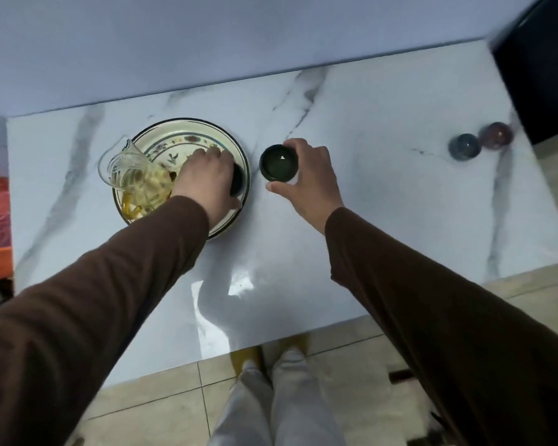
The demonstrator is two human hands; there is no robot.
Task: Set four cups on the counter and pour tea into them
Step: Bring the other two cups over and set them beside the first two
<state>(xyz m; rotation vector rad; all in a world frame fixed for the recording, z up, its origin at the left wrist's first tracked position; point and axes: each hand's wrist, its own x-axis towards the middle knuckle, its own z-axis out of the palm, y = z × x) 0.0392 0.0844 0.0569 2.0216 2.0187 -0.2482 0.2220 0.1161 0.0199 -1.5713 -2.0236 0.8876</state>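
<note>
your right hand (306, 178) holds a dark cup (278, 163) from its right side, fingers at the far rim and thumb at the near one, mouth up; whether its base touches the tabletop (384, 194) cannot be told. the cup sits just right of the patterned plate (187, 141). your left hand (207, 175) is on the plate, its grip clenched over a second dark cup (237, 183), of which only the right edge shows past the knuckles. a glass pitcher (126, 169) holding pale tea stands on the plate's left part, just left of that hand, spout toward the far left. two more cups, a grey-blue cup (466, 146) and a reddish cup (496, 135), stand touching or nearly so at the far right, well apart from both hands. the coming move likely turns on this: the hidden cup lies directly under your left grip and must travel right, past the plate rim, to bare tabletop beside the right-hand cup. no tea has been poured yet.
</note>
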